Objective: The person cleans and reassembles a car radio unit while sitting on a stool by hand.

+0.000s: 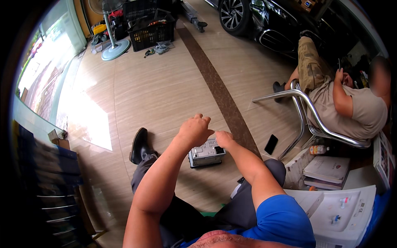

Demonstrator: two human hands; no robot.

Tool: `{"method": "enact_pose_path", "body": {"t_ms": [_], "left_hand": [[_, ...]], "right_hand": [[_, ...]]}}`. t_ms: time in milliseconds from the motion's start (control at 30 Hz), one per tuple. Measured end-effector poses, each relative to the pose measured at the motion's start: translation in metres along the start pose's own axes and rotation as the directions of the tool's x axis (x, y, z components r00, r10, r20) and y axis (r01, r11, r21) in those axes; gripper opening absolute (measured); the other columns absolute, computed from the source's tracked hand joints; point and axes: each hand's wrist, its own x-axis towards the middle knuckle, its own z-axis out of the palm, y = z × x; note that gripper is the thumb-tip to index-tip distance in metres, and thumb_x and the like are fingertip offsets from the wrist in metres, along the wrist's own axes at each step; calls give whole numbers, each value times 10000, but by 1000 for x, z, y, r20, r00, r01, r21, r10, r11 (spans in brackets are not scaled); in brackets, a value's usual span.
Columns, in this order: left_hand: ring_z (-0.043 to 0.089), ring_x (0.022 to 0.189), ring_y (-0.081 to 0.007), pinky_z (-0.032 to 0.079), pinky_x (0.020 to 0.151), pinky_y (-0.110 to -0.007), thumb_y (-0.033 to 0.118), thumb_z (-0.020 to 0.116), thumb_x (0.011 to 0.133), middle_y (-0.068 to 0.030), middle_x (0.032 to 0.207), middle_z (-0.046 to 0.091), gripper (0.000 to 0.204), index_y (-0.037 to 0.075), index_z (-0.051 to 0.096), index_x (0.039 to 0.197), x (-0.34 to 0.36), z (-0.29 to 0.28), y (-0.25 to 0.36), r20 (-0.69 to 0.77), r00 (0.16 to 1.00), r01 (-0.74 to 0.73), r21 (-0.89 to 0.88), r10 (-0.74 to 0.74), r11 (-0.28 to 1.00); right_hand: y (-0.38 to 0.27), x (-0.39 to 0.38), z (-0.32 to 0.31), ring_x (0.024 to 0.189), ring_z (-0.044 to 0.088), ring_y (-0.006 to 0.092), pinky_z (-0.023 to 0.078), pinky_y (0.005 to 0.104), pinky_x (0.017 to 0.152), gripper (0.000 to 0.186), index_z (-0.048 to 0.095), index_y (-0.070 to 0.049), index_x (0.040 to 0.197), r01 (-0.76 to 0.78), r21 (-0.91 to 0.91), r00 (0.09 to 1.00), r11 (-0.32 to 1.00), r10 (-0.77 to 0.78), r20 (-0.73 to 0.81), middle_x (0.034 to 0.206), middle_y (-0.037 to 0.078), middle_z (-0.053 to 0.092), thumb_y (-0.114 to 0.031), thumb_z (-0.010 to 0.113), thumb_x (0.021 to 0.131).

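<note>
A silver metal box-shaped unit with a slotted top [203, 153] rests on the tiled floor between my legs. My left hand [196, 130] is raised over its far part, fingers bent but apart, with nothing visible in them. My right hand [223, 138] is at the unit's upper right, fingers curled and pressed together; whether they grip the unit or something small is hidden. A black phone [271, 144] lies on the floor to the right.
A seated person [343, 107] on a steel-framed chair [308, 105] occupies the right, by a black car [277, 22]. A fan [111, 51] and black crate [149, 35] stand ahead. Books [324, 167], a bottle [318, 149] and white panel [343, 215] are at my right.
</note>
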Motion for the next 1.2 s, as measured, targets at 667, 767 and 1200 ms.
{"method": "enact_pose_path", "body": {"t_ms": [667,767,1200], "left_hand": [[562,1125,-390,478,938,-438,282,667,868,-225,1277,546,463,51,556,1254,-2,-12,-7,-14,1000,4,-34,-4,999],[569,1117,-372,478,937,-433,281,654,878,-204,1269,558,451,46,559,1251,-4,-14,0,-13,1000,2,-24,-2,1000],[571,1123,-362,478,938,-428,294,641,888,-186,1259,571,453,52,557,1262,0,-6,13,-30,999,-11,14,12,1000]], "right_hand": [[-24,-7,-116,963,653,339,516,417,843,211,670,-27,978,117,463,924,879,74,-374,980,193,685,-153,560,850],[-23,-39,-156,910,662,320,514,405,800,216,662,-22,979,88,592,969,801,69,-238,932,182,691,-190,583,869],[-13,-42,-99,1020,613,387,482,422,869,265,639,-19,1048,72,644,973,762,90,-215,1044,245,651,-222,540,909]]}}
